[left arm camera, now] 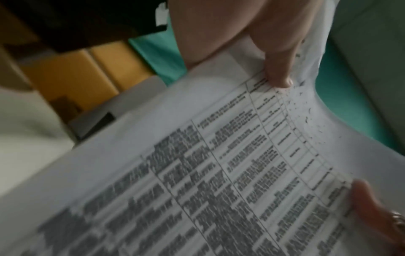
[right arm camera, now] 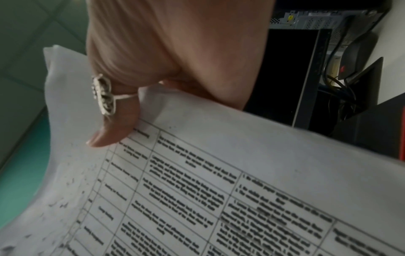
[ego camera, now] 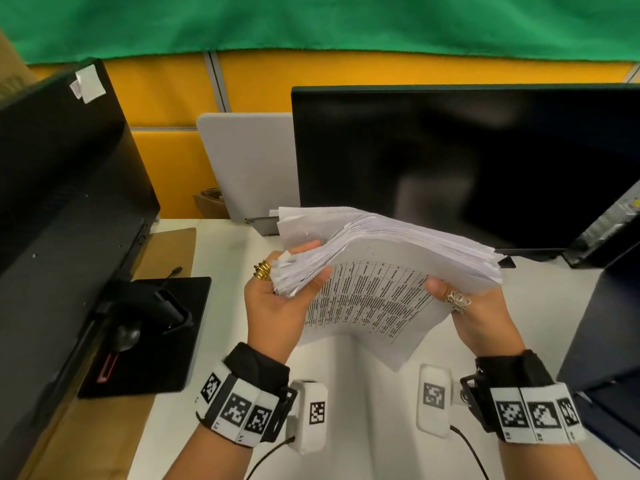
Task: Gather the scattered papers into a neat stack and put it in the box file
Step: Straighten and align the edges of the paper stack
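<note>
A thick, uneven stack of white papers [ego camera: 381,265] is held up above the white desk [ego camera: 363,382], sagging in the middle. Its top sheet carries a printed table. My left hand [ego camera: 308,268] grips the stack's ragged left end, thumb on top and fingers underneath. My right hand [ego camera: 446,292] grips the right end, with its ringed thumb pressing on the top sheet. The left wrist view shows the printed sheet [left arm camera: 219,173] under my left thumb [left arm camera: 278,76]. The right wrist view shows the same sheet [right arm camera: 219,190] under my right thumb [right arm camera: 114,131]. A dark blue box-like case [ego camera: 602,323] stands at the right edge.
A black monitor [ego camera: 450,161] stands just behind the papers. Another monitor's back [ego camera: 62,188] and its stand base [ego camera: 156,334] fill the left side. A grey panel [ego camera: 249,168] leans at the back, and brown card [ego camera: 166,247] lies on the desk's left.
</note>
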Demonstrator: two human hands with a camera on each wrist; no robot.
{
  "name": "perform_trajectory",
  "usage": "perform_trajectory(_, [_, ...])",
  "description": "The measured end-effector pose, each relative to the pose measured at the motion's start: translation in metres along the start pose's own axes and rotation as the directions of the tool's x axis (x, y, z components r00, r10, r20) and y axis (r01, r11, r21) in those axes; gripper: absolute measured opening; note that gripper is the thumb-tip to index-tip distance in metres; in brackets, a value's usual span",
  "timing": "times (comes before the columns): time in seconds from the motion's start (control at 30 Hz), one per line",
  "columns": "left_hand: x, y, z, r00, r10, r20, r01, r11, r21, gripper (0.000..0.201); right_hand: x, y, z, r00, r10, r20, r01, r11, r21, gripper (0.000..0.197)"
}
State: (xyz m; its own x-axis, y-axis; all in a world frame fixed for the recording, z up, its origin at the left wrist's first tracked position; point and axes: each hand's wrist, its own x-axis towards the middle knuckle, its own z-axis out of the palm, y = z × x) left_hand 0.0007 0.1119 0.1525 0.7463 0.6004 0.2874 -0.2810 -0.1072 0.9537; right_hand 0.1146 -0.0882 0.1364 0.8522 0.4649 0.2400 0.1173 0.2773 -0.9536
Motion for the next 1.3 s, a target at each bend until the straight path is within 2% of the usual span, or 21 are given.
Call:
perform_trajectory(0.07, [0.004, 0.003, -0.002, 0.999, 0.006, 0.043, -0.007, 1.000, 0.030, 0.030, 0.000, -0.002, 0.001, 1.000, -0.006, 0.020, 0.006, 1.000, -0.017, 0.045])
perform_trajectory(0.2, [0.014, 0.006, -0.006, 0.998, 0.030, 0.053, -0.034, 0.996, 0.087, 0.040, -0.001, -0.007, 0.003, 0.999, -0.021, 0.045, 0.022, 1.000, -0.005, 0.048])
perform_trajectory(0.27, [0.016, 0.006, -0.006, 0.998, 0.011, 0.061, -0.016, 0.996, 0.089, 0.048, 0.000, -0.007, 0.004, 0.999, -0.034, 0.032, 0.035, 0.999, -0.017, 0.043])
perform_trajectory(0.43, [0.015, 0.002, -0.003, 0.995, -0.030, -0.096, 0.029, 0.999, -0.020, 0.080, 0.001, -0.004, 0.004, 1.000, -0.005, 0.005, 0.005, 1.000, 0.000, 0.048])
perform_trajectory(0.47, [0.014, 0.001, -0.002, 0.991, -0.045, -0.123, 0.042, 0.999, -0.025, 0.080, 0.002, -0.003, 0.003, 1.000, -0.005, -0.009, 0.005, 1.000, -0.005, 0.046])
perform_trajectory(0.6, [0.007, -0.005, 0.007, 0.974, -0.026, -0.225, 0.033, 0.999, 0.026, 0.062, 0.004, 0.000, 0.004, 0.999, -0.022, -0.046, 0.022, 1.000, -0.014, 0.037])
perform_trajectory(0.73, [0.003, -0.004, 0.012, 0.955, 0.019, -0.295, 0.003, 0.997, 0.075, 0.058, 0.004, -0.001, 0.003, 0.998, -0.002, -0.068, 0.003, 1.000, 0.016, 0.040])
perform_trajectory(0.83, [0.003, -0.005, 0.011, 0.942, 0.039, -0.334, -0.019, 0.998, 0.064, 0.062, 0.003, 0.000, 0.003, 0.997, 0.000, -0.077, 0.002, 1.000, 0.021, 0.039])
perform_trajectory(0.9, [0.004, -0.005, 0.009, 0.953, 0.036, -0.301, -0.018, 0.998, 0.060, 0.061, 0.003, 0.001, 0.003, 0.997, 0.000, -0.079, 0.002, 1.000, 0.022, 0.039])
perform_trajectory(1.0, [0.008, -0.007, 0.003, 0.992, -0.005, -0.130, 0.010, 0.999, 0.041, 0.051, 0.004, 0.001, 0.002, 0.998, 0.001, -0.068, 0.001, 1.000, 0.026, 0.039])
perform_trajectory(1.1, [0.013, 0.000, -0.004, 0.999, -0.037, 0.017, 0.037, 0.999, -0.007, 0.053, 0.004, 0.003, 0.000, 0.997, 0.011, -0.073, -0.008, 0.999, 0.038, 0.039])
perform_trajectory(1.2, [0.015, 0.012, -0.005, 0.997, -0.028, 0.069, 0.028, 1.000, -0.004, 0.037, 0.006, 0.003, 0.000, 0.997, 0.024, -0.067, -0.019, 0.997, 0.074, 0.040])
perform_trajectory(1.3, [0.014, 0.019, -0.007, 0.998, 0.046, 0.052, -0.044, 0.999, -0.028, 0.037, 0.008, -0.001, 0.000, 0.999, 0.016, -0.048, -0.012, 0.995, 0.095, 0.039])
